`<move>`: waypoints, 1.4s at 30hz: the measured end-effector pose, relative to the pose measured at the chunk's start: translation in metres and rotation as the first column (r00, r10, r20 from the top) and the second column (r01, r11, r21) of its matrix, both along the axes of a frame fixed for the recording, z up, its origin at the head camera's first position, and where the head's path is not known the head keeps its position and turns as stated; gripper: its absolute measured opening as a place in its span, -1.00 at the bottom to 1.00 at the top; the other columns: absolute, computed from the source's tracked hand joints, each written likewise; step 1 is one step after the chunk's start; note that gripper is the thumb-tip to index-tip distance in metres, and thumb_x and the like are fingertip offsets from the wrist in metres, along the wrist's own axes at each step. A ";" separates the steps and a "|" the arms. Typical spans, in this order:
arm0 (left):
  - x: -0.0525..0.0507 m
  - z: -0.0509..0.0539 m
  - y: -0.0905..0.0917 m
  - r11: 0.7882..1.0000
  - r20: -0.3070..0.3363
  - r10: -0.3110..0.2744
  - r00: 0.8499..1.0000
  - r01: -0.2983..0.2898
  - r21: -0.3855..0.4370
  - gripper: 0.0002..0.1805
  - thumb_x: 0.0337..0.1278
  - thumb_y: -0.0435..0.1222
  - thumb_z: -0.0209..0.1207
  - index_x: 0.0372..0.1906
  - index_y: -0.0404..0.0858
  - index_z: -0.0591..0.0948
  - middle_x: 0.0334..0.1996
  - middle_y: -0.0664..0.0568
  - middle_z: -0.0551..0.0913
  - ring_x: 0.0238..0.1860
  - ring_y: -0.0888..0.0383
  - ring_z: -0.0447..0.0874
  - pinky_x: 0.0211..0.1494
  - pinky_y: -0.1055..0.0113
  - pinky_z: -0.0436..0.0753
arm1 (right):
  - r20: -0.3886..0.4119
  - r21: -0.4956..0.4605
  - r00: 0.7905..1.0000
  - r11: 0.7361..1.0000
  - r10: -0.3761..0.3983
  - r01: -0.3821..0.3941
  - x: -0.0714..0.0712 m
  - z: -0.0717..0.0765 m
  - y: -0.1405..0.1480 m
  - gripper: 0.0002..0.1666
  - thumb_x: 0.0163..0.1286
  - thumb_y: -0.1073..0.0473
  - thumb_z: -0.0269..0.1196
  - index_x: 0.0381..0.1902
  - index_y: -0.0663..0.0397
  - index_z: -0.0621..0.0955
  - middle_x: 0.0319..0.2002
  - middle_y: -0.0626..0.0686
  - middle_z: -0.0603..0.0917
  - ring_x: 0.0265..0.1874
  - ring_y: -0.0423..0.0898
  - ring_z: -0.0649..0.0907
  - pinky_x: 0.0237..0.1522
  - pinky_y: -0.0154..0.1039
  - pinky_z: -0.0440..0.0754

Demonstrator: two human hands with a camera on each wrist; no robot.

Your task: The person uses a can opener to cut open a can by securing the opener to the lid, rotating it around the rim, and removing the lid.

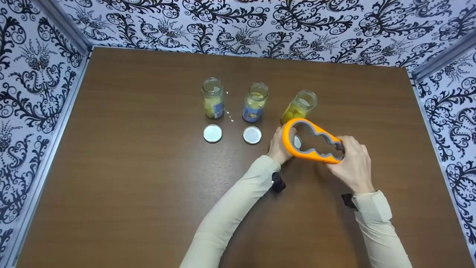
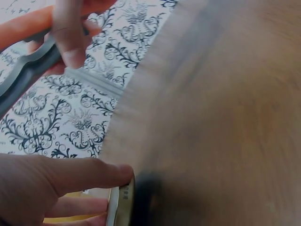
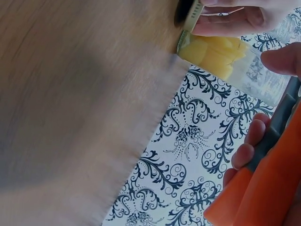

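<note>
My right hand (image 1: 353, 163) grips an orange jar opener (image 1: 314, 155) with a grey, wavy inner edge by its handle ends, above the table. Behind the opener's loop, my left hand (image 1: 278, 149) holds a jar lid (image 2: 124, 202) by its gold rim. The lid's white inside faces up, and its edge is close to the table; whether it touches cannot be told. Just beyond that hand stands an uncapped glass jar (image 1: 297, 106) with yellow chunks inside. The opener partly covers the lid and the left fingers in the head view.
Two more uncapped glass jars, a left jar (image 1: 213, 100) and a middle jar (image 1: 256, 102), stand in the same row. Before them lie a left lid (image 1: 212, 133) and a middle lid (image 1: 252, 134), white side up. Small white bits (image 1: 228, 112) lie between those jars. Patterned walls (image 1: 238, 29) border the table.
</note>
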State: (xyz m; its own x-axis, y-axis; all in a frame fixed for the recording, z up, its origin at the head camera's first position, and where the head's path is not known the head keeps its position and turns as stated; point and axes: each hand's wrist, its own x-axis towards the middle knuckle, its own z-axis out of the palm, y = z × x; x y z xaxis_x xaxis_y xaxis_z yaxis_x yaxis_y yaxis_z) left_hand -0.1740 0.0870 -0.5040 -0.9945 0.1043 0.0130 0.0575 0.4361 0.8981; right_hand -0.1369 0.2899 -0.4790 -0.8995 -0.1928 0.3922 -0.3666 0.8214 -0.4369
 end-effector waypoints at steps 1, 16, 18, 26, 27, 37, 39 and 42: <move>0.001 0.000 0.002 1.000 0.017 0.020 1.000 -0.020 0.010 -0.72 0.38 -0.27 -0.11 -0.13 -0.36 0.55 -0.23 -0.16 0.55 -0.15 -0.12 0.56 -0.06 0.11 0.56 | 0.000 -0.004 1.000 1.000 -0.001 0.001 0.000 0.000 0.000 -0.40 -0.24 0.35 0.49 -0.14 0.31 0.55 -0.31 0.18 0.58 -0.36 0.08 0.56 -0.24 -0.08 0.28; 0.005 -0.009 0.009 0.995 0.025 0.093 0.995 -0.094 0.022 -0.63 0.47 -0.14 -0.18 -0.02 -0.32 0.51 -0.20 -0.15 0.55 -0.17 -0.17 0.57 -0.07 0.04 0.54 | 0.025 -0.023 1.000 1.000 -0.020 0.020 0.004 -0.006 -0.002 -0.40 -0.24 0.34 0.50 -0.14 0.30 0.56 -0.30 0.16 0.59 -0.35 0.07 0.55 -0.26 -0.10 0.26; 0.005 -0.008 0.005 0.998 0.014 0.064 0.998 -0.064 -0.020 -0.63 0.49 -0.14 -0.18 -0.02 -0.34 0.50 -0.21 -0.16 0.55 -0.15 -0.16 0.56 -0.06 0.05 0.54 | 0.025 -0.025 0.999 0.999 -0.023 0.023 0.004 -0.006 -0.002 -0.42 -0.22 0.35 0.48 -0.14 0.30 0.56 -0.32 0.16 0.59 -0.36 0.06 0.54 -0.27 -0.11 0.25; 0.007 -0.002 -0.012 0.957 -0.055 -0.063 0.996 0.045 -0.285 -0.58 0.00 -0.26 0.32 0.00 -0.31 0.57 -0.08 -0.10 0.54 -0.11 -0.08 0.58 -0.12 0.10 0.61 | 0.037 -0.013 0.997 0.998 -0.062 0.062 0.005 -0.008 -0.001 -0.44 -0.20 0.37 0.48 -0.15 0.32 0.55 -0.33 0.18 0.59 -0.35 0.09 0.54 -0.26 -0.07 0.26; 0.007 -0.001 -0.014 0.947 -0.071 -0.077 0.995 0.050 -0.316 -0.56 -0.04 -0.25 0.35 0.01 -0.29 0.59 -0.06 -0.09 0.55 -0.11 -0.08 0.58 -0.10 0.11 0.61 | 0.038 -0.007 0.997 0.998 -0.070 0.070 0.004 -0.009 0.000 -0.44 -0.20 0.36 0.48 -0.15 0.32 0.55 -0.32 0.19 0.59 -0.34 0.11 0.54 -0.25 -0.07 0.27; 0.006 0.013 -0.042 0.942 -0.135 -0.112 0.985 0.062 -0.331 -0.48 -0.15 -0.31 0.46 0.02 -0.29 0.57 -0.03 -0.15 0.57 -0.07 -0.06 0.60 0.00 0.18 0.56 | 0.033 0.047 0.996 0.995 -0.087 0.086 0.004 -0.017 0.003 -0.40 -0.20 0.31 0.50 -0.14 0.36 0.54 -0.28 0.26 0.59 -0.30 0.20 0.53 -0.23 0.02 0.31; 0.007 0.015 -0.051 0.947 -0.146 -0.098 0.984 0.047 -0.318 -0.47 -0.16 -0.35 0.45 0.03 -0.29 0.57 0.00 -0.16 0.56 -0.05 -0.06 0.59 0.00 0.18 0.56 | 0.032 0.064 0.997 0.995 -0.075 0.073 0.004 -0.019 0.002 -0.38 -0.23 0.30 0.51 -0.14 0.36 0.54 -0.28 0.26 0.59 -0.29 0.22 0.54 -0.22 0.04 0.32; 0.009 0.014 -0.065 0.957 -0.179 -0.072 0.981 0.018 -0.288 -0.47 -0.15 -0.38 0.42 0.04 -0.32 0.56 0.02 -0.18 0.53 -0.03 -0.10 0.58 0.04 0.15 0.54 | 0.035 0.084 0.998 0.995 -0.051 0.048 0.004 -0.022 0.001 -0.36 -0.26 0.30 0.53 -0.14 0.35 0.55 -0.28 0.26 0.59 -0.28 0.24 0.54 -0.21 0.05 0.33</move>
